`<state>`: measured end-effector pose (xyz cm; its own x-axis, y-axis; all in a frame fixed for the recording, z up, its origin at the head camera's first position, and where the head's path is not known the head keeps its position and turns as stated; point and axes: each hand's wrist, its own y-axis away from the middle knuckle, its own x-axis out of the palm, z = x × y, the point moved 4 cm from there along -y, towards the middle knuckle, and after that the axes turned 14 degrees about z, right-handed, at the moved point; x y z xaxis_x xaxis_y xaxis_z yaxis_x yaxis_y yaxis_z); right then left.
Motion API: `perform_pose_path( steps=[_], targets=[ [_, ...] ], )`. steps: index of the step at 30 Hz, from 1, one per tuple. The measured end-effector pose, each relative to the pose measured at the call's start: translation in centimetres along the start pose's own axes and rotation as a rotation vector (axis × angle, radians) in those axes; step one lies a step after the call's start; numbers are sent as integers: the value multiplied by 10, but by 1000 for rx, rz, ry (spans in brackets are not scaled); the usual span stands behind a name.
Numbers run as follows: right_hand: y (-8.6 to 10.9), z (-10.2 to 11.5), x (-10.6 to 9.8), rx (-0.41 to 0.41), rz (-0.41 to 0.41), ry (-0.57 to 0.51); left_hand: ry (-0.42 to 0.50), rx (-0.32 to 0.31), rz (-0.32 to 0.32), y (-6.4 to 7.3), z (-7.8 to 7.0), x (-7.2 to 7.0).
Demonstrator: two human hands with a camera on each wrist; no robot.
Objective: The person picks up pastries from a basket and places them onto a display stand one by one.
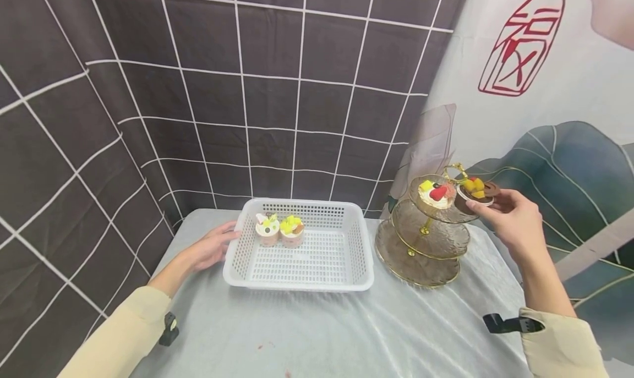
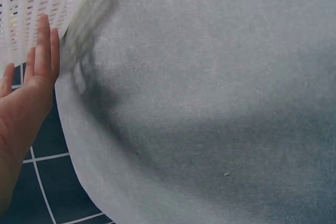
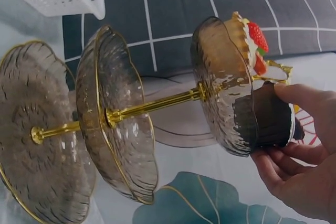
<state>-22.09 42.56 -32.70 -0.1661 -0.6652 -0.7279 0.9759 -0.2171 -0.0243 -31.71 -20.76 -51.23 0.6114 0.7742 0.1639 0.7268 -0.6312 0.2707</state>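
My right hand (image 1: 515,218) grips a dark chocolate cupcake (image 1: 474,191) topped with yellow and red fruit, at the top tier of a three-tier glass stand (image 1: 430,245). In the right wrist view the thumb and fingers pinch the dark cup (image 3: 268,114) from both sides. Beside it on that tier sits a cream cupcake (image 1: 436,194) with a strawberry. My left hand (image 1: 210,247) touches the left side of a white plastic basket (image 1: 297,286) with its fingers extended. Two pale cupcakes with yellow toppings, one (image 1: 268,230) left of the other (image 1: 292,232), stand in the basket's left part.
A pale cloth covers the table (image 1: 307,334). Behind it hangs a dark curtain (image 1: 272,103) with a white grid. A patterned white cloth (image 1: 545,114) hangs at the right. The stand's lower two tiers hold nothing visible, and its gold handle (image 1: 457,171) rises on top.
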Motion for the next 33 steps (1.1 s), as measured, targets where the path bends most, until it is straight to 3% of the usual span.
perform_pose_path(
  steps=[33],
  targets=[
    [0,2,4,-22,69,91,-6,-10,-11,0,1,0]
  ],
)
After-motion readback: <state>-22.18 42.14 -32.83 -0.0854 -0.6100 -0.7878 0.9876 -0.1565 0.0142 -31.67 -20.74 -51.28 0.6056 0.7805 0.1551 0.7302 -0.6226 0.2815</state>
